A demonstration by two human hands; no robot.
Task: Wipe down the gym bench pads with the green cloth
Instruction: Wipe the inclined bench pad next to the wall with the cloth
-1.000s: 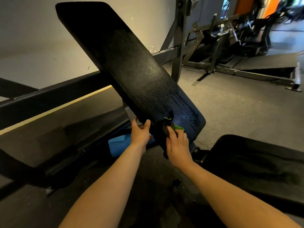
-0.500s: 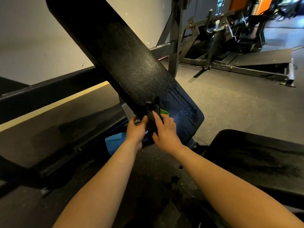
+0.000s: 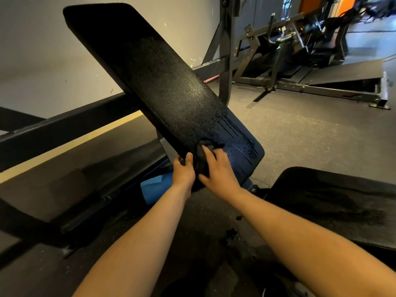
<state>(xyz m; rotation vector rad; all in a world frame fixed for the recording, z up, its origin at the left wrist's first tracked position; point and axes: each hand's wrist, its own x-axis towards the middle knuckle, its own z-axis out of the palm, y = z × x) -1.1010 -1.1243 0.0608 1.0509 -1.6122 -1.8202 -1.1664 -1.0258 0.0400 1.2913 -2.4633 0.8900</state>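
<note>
Down at the lower end of the tilted back pad (image 3: 162,82), the right hand (image 3: 218,172) presses the bunched cloth (image 3: 204,151) against the vinyl, its fingers laid nearly straight over it; the cloth looks dark in this light. Just beside it, the left hand (image 3: 184,172) grips the pad's near edge, thumb on the face. Wet streaks (image 3: 240,136) shine to the right of the cloth. The seat pad (image 3: 334,202) lies lower right, and a blue object (image 3: 153,188) sits beneath the bench.
</note>
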